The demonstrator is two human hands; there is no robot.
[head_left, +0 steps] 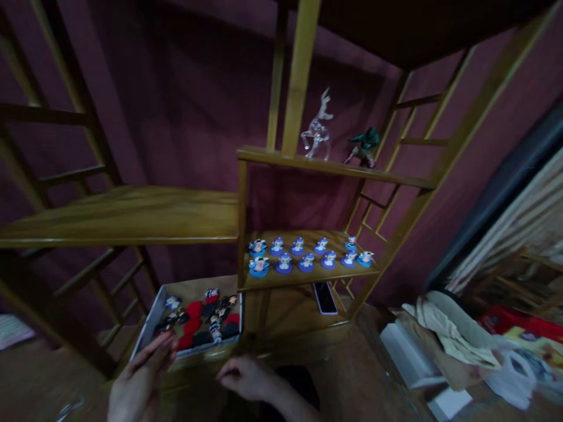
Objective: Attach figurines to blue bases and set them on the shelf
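My left hand (143,378) is at the front left corner of a shallow box (147,319), fingers stretched forward over its rim. Nothing can be made out in that hand. Inside the box lie several small figurines (215,328) with dark or striped clothes, along with red round pieces (192,316) and black ones. My right hand (246,375) hovers in front of the shelf unit, right of the box, its fingers curled in and no object visible in them. Two rows of small figurines on blue and purple bases (307,262) stand upright on the shelf above.
A phone (325,298) lies on the lowest shelf. Higher up stand a clear deer figure (317,132) and a green-cloaked figure (366,145). An upright post (301,76) divides the wooden unit. Cardboard, a white box (413,351) and plastic bags (512,375) crowd the right floor.
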